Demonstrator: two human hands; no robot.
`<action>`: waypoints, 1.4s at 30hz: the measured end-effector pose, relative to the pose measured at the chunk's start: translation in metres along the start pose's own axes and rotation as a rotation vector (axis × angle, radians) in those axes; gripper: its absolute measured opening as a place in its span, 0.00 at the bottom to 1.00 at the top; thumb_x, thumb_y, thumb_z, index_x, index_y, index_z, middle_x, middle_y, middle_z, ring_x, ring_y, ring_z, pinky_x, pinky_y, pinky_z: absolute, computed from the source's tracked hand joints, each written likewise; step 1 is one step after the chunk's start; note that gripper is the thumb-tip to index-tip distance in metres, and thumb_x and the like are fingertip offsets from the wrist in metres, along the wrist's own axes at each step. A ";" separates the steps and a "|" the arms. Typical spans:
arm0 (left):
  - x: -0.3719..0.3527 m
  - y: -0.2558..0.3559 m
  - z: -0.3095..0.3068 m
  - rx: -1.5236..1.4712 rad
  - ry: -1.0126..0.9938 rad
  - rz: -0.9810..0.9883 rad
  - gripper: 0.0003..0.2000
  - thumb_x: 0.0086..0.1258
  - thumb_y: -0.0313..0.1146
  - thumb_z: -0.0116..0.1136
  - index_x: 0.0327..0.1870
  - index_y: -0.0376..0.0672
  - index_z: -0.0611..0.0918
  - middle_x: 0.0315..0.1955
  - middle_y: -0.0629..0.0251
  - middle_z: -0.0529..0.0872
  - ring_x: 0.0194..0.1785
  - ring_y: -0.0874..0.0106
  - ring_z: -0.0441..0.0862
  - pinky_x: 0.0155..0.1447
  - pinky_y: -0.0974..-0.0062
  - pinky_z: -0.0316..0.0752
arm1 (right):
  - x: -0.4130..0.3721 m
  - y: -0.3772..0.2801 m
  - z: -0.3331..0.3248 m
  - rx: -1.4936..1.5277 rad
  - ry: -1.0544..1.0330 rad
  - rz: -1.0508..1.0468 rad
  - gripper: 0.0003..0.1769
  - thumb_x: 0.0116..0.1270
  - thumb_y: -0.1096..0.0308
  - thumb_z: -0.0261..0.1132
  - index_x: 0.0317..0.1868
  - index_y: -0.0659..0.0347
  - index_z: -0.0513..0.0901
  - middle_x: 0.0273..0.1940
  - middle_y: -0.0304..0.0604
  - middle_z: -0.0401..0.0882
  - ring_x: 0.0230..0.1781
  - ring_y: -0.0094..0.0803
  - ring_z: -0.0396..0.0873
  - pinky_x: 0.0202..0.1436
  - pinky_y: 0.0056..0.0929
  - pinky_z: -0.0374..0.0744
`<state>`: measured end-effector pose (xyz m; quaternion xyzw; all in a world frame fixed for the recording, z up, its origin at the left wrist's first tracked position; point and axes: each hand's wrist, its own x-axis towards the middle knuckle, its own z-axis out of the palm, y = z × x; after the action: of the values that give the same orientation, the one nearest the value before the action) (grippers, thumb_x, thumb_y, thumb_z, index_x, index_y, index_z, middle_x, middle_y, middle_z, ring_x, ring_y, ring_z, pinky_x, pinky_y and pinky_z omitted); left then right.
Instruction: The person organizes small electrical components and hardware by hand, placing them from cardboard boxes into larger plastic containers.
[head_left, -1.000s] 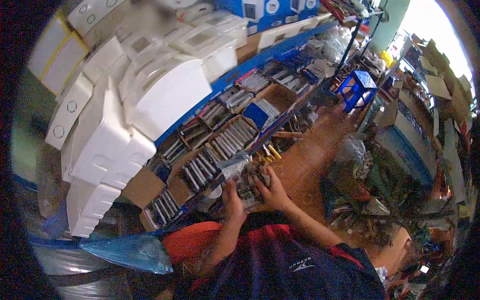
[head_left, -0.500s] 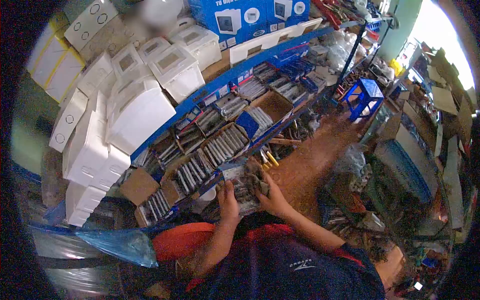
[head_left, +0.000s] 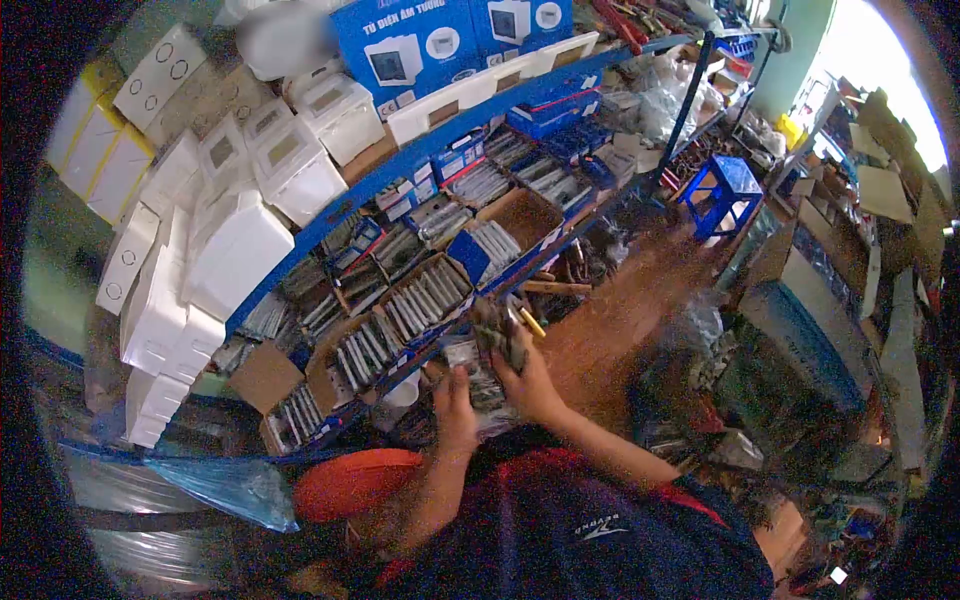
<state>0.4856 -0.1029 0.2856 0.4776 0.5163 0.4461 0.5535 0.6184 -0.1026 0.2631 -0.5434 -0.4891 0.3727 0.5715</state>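
Note:
My left hand is closed on the left side of a clear plastic-wrapped bundle, its thumb pointing up. On the other side, my right hand grips a dark, grimy cloth-like piece pressed against the bundle's upper right edge. What the bundle contains is too blurred to tell. Just beyond the hands lies the shelf row of open cartons, among them a carton of upright silvery packs. A yellow stick-like object shows beside my right fingertips.
White plastic boxes are stacked at the left on the blue-edged shelf, near blue printed cartons. A blue stool stands on the brown floor. An orange-red rounded object is by my left forearm. Cartons crowd the right.
The view has shifted, so the shelf goods appear further left. My right hand and the dark piece have moved slightly up and left in view. Both hands keep their hold.

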 end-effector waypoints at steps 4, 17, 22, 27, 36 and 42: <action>0.015 -0.038 -0.006 0.049 0.264 0.070 0.24 0.72 0.50 0.44 0.45 0.33 0.78 0.45 0.62 0.77 0.48 0.71 0.72 0.56 0.73 0.65 | -0.040 0.017 -0.019 0.161 -0.275 0.037 0.30 0.63 0.74 0.58 0.65 0.67 0.58 0.59 0.48 0.67 0.59 0.31 0.64 0.65 0.29 0.61; 0.006 -0.045 0.031 -0.467 -0.045 -0.086 0.22 0.70 0.42 0.47 0.60 0.39 0.68 0.55 0.58 0.75 0.55 0.61 0.74 0.59 0.61 0.70 | -0.019 0.039 -0.077 0.253 -0.051 0.214 0.34 0.53 0.74 0.68 0.61 0.67 0.66 0.50 0.47 0.77 0.51 0.31 0.74 0.58 0.29 0.70; 0.000 -0.020 0.020 -0.626 -0.208 -0.298 0.22 0.66 0.40 0.56 0.58 0.40 0.71 0.49 0.64 0.78 0.53 0.68 0.76 0.56 0.65 0.72 | -0.005 0.023 -0.108 -0.038 -0.095 0.032 0.35 0.52 0.73 0.69 0.61 0.67 0.66 0.51 0.46 0.75 0.52 0.31 0.73 0.57 0.29 0.70; 0.000 -0.039 0.041 -0.343 0.063 -0.121 0.20 0.68 0.38 0.53 0.60 0.43 0.70 0.53 0.62 0.76 0.55 0.65 0.75 0.59 0.64 0.71 | -0.005 0.033 -0.063 0.222 0.133 0.126 0.25 0.66 0.69 0.59 0.61 0.63 0.63 0.57 0.44 0.67 0.56 0.29 0.66 0.58 0.29 0.67; -0.028 -0.017 0.067 -0.606 0.282 -0.106 0.25 0.66 0.36 0.57 0.62 0.41 0.65 0.54 0.60 0.74 0.55 0.65 0.74 0.55 0.63 0.74 | -0.055 0.054 -0.061 0.450 -0.014 0.089 0.34 0.62 0.78 0.58 0.67 0.65 0.54 0.63 0.47 0.61 0.64 0.36 0.60 0.67 0.32 0.59; -0.021 -0.030 0.053 -0.512 0.088 -0.034 0.25 0.70 0.37 0.53 0.65 0.41 0.61 0.57 0.60 0.71 0.56 0.65 0.73 0.58 0.67 0.73 | -0.028 0.037 -0.085 0.173 -0.071 0.146 0.36 0.57 0.81 0.62 0.66 0.64 0.57 0.56 0.44 0.70 0.57 0.31 0.70 0.61 0.30 0.68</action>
<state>0.5365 -0.1321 0.2594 0.2935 0.4181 0.5732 0.6407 0.6970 -0.1462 0.2284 -0.5124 -0.4342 0.4732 0.5700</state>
